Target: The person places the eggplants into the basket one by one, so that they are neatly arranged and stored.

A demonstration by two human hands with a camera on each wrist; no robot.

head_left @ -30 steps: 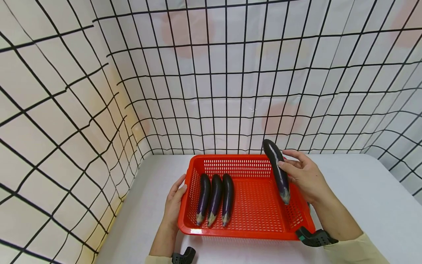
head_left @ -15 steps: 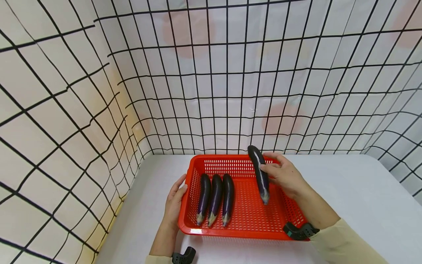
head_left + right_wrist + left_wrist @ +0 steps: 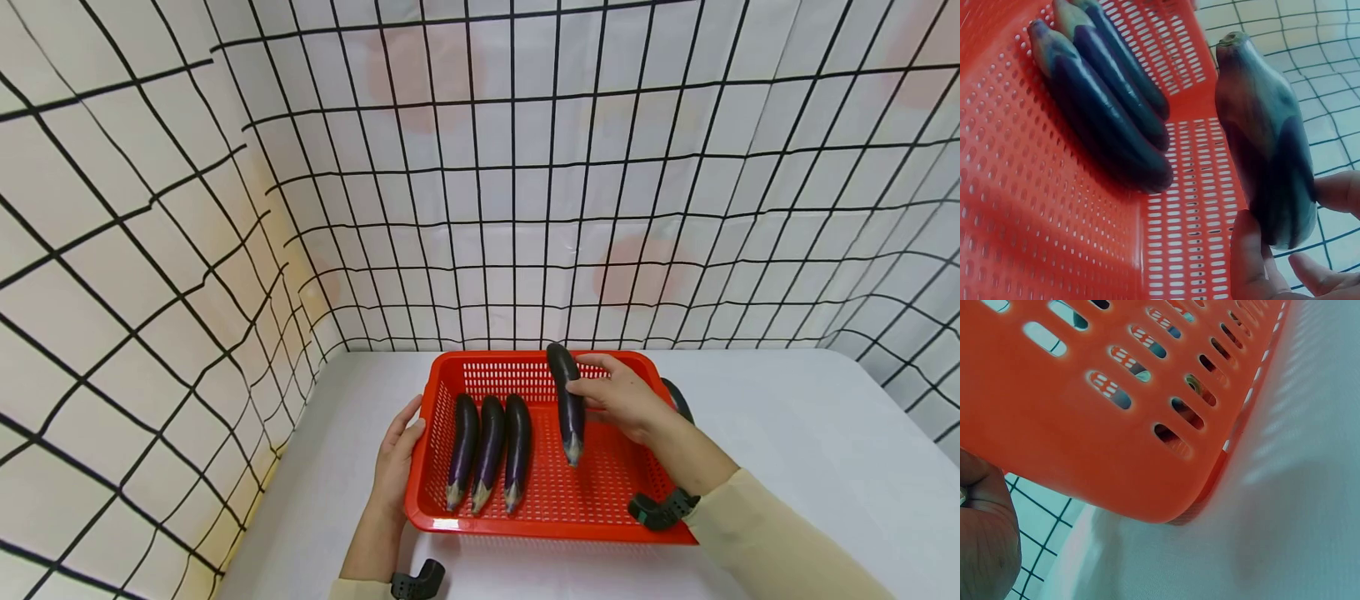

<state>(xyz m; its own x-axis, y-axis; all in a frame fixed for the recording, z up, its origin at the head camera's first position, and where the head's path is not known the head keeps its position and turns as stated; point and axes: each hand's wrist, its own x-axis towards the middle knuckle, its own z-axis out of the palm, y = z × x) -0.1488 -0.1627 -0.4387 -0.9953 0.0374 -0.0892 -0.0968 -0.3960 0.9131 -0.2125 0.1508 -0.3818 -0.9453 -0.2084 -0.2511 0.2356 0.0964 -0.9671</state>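
My right hand (image 3: pixel 626 400) pinches a dark purple eggplant (image 3: pixel 566 400) between thumb and fingers, over the right half of a red plastic basket (image 3: pixel 555 533). In the right wrist view the held eggplant (image 3: pixel 1266 137) stands upright, stem end up, above the basket floor. Three more eggplants (image 3: pixel 491 450) lie side by side at the left inside the basket, stem ends toward me. My left hand (image 3: pixel 393 458) grips the basket's left rim, thumb near the top edge. From the left wrist, the slotted basket wall (image 3: pixel 1085 437) fills most of the view and hides the fingertips.
Outside the basket's right side, another eggplant (image 3: pixel 677 398) lies on the white table (image 3: pixel 810 450), partly covered by the basket and my right arm. A white wall with a black grid (image 3: pixel 525 192) stands behind the table and along its left side.
My right hand has carried the eggplant left and slightly down, from the basket's right edge toward its middle. The eggplant outside on the right has come into sight. My left hand stays put.
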